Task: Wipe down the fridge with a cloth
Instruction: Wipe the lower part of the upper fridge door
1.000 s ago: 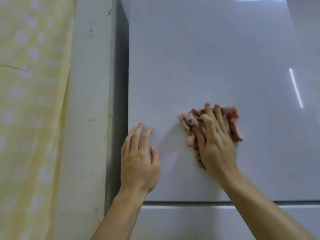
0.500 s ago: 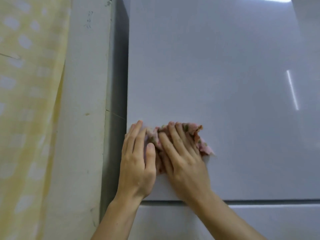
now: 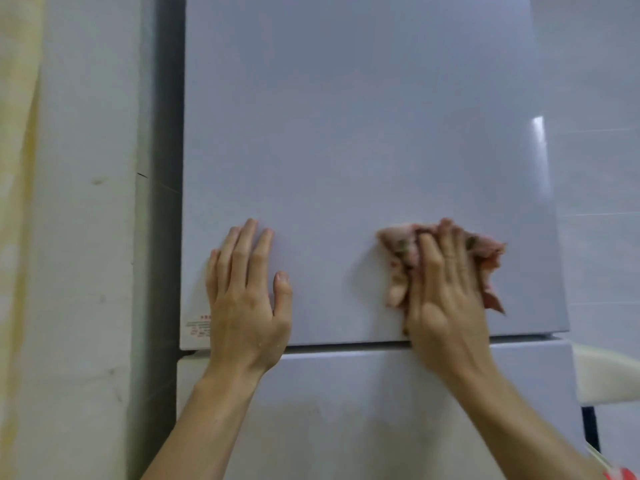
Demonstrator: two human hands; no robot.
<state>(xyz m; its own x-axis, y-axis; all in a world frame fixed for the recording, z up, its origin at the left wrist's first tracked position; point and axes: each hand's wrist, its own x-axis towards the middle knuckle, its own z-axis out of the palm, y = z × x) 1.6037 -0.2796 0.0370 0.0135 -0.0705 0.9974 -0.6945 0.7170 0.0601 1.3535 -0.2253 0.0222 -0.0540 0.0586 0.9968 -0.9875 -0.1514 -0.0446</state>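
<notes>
Head view: the cloth is pressed flat-fingered to the fridge by the right hand; the door is steadied by the spread left hand.

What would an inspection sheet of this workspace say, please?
Surface: fridge door, glossy white, shut; lower door beneath it.
Job's things: cloth, pink, crumpled, against the fridge door's lower right.
Clutter: sticker at the fridge door's lower left corner.
Hands: left hand flat on the fridge door, holding nothing; right hand presses the cloth flat.
Cables: nothing seen.
Surroundings: wall on the left, yellow curtain beyond it; tiles on the right.
</notes>
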